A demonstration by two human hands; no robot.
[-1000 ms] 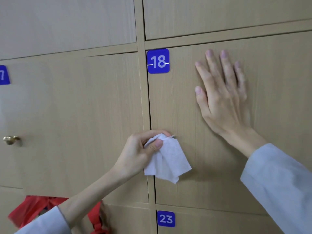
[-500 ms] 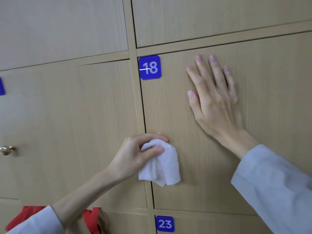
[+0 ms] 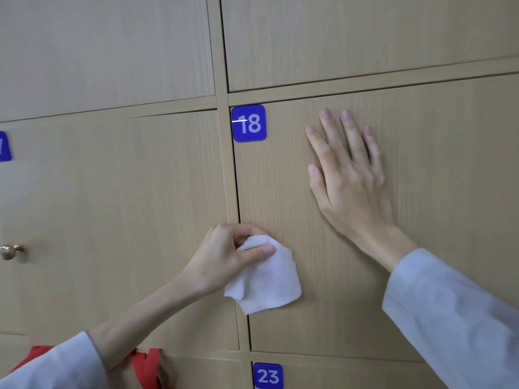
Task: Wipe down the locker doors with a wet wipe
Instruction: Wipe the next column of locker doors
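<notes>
Light wooden locker doors fill the view. My left hand [image 3: 224, 256] pinches a crumpled white wet wipe [image 3: 266, 279] between thumb and fingers against the left edge of the locker door [image 3: 435, 248] numbered 18, by the vertical gap. The wipe hangs down below my fingers. My right hand [image 3: 348, 175] lies flat on the same door, fingers straight and pointing up, to the right of the blue 18 label [image 3: 248, 123].
The neighbouring left door [image 3: 112, 206] carries a brass knob [image 3: 11, 251] and a blue label [image 3: 4, 147] cut off by the frame edge. A blue 23 label [image 3: 268, 376] marks the locker below. Red fabric [image 3: 146, 366] hangs at the bottom left behind my sleeve.
My left hand has gathered the wipe more tightly at the door's left edge. The camera view has shifted slightly. My right hand stays flat on the door.
</notes>
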